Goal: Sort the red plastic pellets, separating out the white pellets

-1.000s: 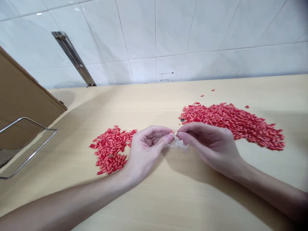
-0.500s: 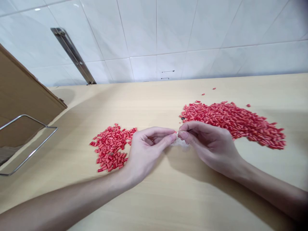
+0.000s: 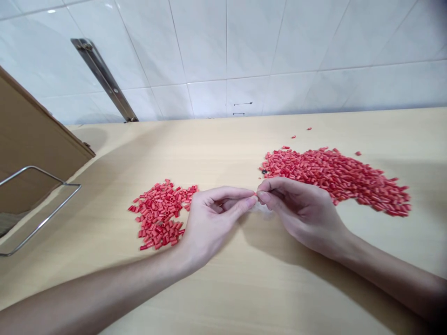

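Observation:
My left hand [image 3: 216, 216] is closed in a pinch, thumb against forefinger, on a small red tube piece [image 3: 255, 194] that barely shows at the fingertips. Facing it, my right hand [image 3: 303, 209] pinches too, its fingertips meeting the left ones; whatever it grips is hidden. Below the fingertips lie some whitish, see-through bits [image 3: 262, 209], partly covered by the hands. A smaller pile of red tube pieces [image 3: 160, 211] spreads beside my left wrist. Behind my right hand stretches a larger pile of similar red pieces [image 3: 349, 179].
A brown cardboard box [image 3: 31, 139] and a bent metal wire frame [image 3: 45, 223] stand at the left. A metal bracket [image 3: 106, 81] runs down the tiled wall [image 3: 206, 42]. A small black ring [image 3: 264, 172] lies at the larger pile's edge on the wooden table [image 3: 223, 298].
The two hands' fingertips have come slightly closer together, and less of the whitish bits shows between them. The whole view has shifted a little.

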`<state>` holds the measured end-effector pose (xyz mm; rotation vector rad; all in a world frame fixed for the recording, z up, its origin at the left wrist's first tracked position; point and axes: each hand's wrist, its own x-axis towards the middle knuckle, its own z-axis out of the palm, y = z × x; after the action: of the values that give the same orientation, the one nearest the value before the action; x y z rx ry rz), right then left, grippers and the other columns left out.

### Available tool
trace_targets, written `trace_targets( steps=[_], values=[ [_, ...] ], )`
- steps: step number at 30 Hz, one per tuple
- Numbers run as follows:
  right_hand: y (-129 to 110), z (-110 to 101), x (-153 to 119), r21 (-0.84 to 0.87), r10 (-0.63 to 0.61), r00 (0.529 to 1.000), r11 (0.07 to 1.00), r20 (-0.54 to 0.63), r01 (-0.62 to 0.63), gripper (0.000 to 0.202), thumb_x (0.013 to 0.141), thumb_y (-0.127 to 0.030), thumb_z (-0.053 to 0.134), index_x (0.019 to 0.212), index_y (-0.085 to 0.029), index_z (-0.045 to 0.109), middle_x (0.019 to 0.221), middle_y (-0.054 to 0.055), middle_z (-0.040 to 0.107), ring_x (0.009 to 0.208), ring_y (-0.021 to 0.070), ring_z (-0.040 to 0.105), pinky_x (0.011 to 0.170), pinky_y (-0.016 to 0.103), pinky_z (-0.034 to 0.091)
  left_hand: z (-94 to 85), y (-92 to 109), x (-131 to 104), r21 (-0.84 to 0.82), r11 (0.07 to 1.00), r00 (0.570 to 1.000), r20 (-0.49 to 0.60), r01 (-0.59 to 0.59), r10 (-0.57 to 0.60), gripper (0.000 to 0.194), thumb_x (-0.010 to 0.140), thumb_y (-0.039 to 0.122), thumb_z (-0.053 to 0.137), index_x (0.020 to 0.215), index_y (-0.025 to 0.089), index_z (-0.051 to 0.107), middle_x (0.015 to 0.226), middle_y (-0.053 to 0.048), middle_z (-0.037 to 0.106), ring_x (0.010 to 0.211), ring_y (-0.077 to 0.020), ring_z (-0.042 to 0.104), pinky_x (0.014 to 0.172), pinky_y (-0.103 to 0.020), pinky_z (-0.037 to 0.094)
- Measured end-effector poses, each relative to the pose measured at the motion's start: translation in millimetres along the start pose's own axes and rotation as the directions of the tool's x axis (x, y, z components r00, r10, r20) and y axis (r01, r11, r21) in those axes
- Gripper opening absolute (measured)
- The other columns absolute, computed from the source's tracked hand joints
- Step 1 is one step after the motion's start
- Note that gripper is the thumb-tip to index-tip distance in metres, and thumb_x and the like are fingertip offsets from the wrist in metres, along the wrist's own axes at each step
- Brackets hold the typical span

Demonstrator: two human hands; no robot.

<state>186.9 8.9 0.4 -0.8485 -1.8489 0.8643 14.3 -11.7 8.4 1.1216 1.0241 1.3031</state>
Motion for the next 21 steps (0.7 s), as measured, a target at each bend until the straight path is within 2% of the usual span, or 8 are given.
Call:
trace_targets(
  steps=[5,8,13,16,18,19,21],
  values=[
    [1.5,1.0,-0.3,0.003,-0.004,1.000,1.000,0.005,0.004,0.007,0.092,-0.019,0.057,0.088,-0.020,0.063,0.078,0.001,0.063,0.068,0.0129,0.058,0.059,0.025,0.046,-0.6,0.7,-1.4,0.001,1.000,1.000,-0.004,0.000,0.000,0.011,0.070,0.014,0.080,0.081,0.016,0.078,0.083,-0.003,0.079,0.075,-0.0131,0.073,0.073,-0.019,0.060],
    [1.5,1.2,-0.5,0.009,-0.001,0.999,1.000,-0.033,0.001,0.005,0.091,-0.019,0.060,0.091,-0.020,0.065,0.081,0.002,0.065,0.071,0.0134,0.061,0.062,0.025,0.049,-0.5,1.1,-1.0,-0.009,1.000,1.000,-0.003,0.007,-0.007,0.012,0.070,0.015,0.081,0.081,0.015,0.077,0.083,-0.003,0.079,0.076,-0.0119,0.073,0.073,-0.017,0.059],
    [-0.3,0.6,1.4,0.059,-0.006,0.999,0.998,-0.037,0.008,0.015,0.089,-0.018,0.063,0.103,-0.021,0.067,0.088,0.003,0.068,0.077,0.0143,0.064,0.067,0.027,0.052,-0.2,-0.3,0.3,-0.089,0.995,0.999,0.002,0.033,-0.033,0.021,0.071,0.016,0.080,0.088,0.015,0.068,0.078,-0.002,0.078,0.074,-0.0116,0.072,0.073,-0.019,0.057],
    [-1.2,0.7,3.1,0.029,-0.061,0.998,0.998,-0.015,0.061,0.014,0.086,-0.017,0.067,0.098,-0.021,0.071,0.091,0.005,0.070,0.080,0.0167,0.065,0.068,0.030,0.052,0.0,-1.1,-0.3,-0.118,0.992,0.998,0.053,0.042,-0.036,0.024,0.075,0.015,0.077,0.094,0.016,0.062,0.080,-0.003,0.078,0.075,-0.0129,0.072,0.076,-0.023,0.057],
    [-1.8,0.6,4.0,0.005,-0.052,0.998,0.999,-0.020,0.052,0.009,0.086,-0.017,0.067,0.091,-0.021,0.073,0.087,0.004,0.071,0.078,0.0166,0.066,0.067,0.029,0.052,0.3,-1.3,-0.9,-0.108,0.993,0.997,0.062,0.052,-0.046,0.026,0.076,0.015,0.076,0.097,0.016,0.061,0.082,-0.004,0.078,0.077,-0.0132,0.072,0.076,-0.023,0.057],
    [-1.7,0.3,4.6,-0.014,-0.032,0.998,0.999,-0.055,0.032,0.007,0.086,-0.018,0.067,0.088,-0.021,0.073,0.084,0.003,0.071,0.076,0.0157,0.066,0.065,0.028,0.052,0.5,-1.3,-1.0,-0.096,0.994,0.997,0.054,0.055,-0.050,0.027,0.076,0.015,0.076,0.099,0.016,0.061,0.084,-0.005,0.078,0.080,-0.0134,0.072,0.077,-0.022,0.056],
    [0.1,-1.3,6.1,-0.054,0.030,0.975,0.998,-0.219,-0.043,0.005,0.085,-0.019,0.068,0.087,-0.021,0.072,0.080,0.002,0.071,0.072,0.0144,0.065,0.064,0.026,0.053,0.7,-1.7,-0.8,-0.065,0.997,0.998,0.030,0.050,-0.048,0.029,0.076,0.016,0.076,0.102,0.016,0.062,0.088,-0.005,0.077,0.085,-0.0141,0.072,0.079,-0.022,0.056]
  ],
)
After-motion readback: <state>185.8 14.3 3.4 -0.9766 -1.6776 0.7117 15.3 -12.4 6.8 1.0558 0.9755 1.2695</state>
